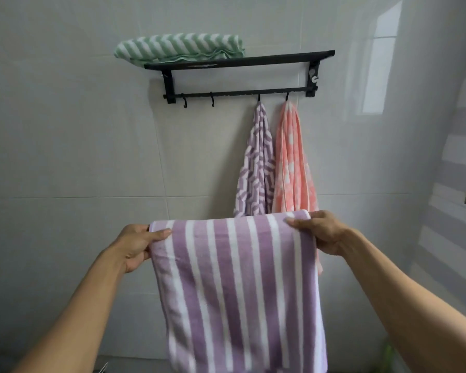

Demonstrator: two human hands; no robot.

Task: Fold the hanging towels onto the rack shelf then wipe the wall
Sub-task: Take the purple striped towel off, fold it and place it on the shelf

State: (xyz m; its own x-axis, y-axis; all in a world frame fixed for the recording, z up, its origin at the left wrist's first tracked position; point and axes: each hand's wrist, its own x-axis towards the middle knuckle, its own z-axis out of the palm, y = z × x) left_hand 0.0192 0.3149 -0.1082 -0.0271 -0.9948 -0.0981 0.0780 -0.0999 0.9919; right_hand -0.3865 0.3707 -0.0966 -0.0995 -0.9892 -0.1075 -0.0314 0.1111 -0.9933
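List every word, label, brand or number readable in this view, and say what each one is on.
None can be read. The purple striped towel held by the left hand and right hand, the green towel on the black rack, and the two hanging towels show only patterns. The wall tiles are bare.

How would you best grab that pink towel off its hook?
Grip the pink towel at its narrow bunched top just under the hook, coming from the front, then lift. The cloth gathers there, so one hand closes round it; lower down it fans out.
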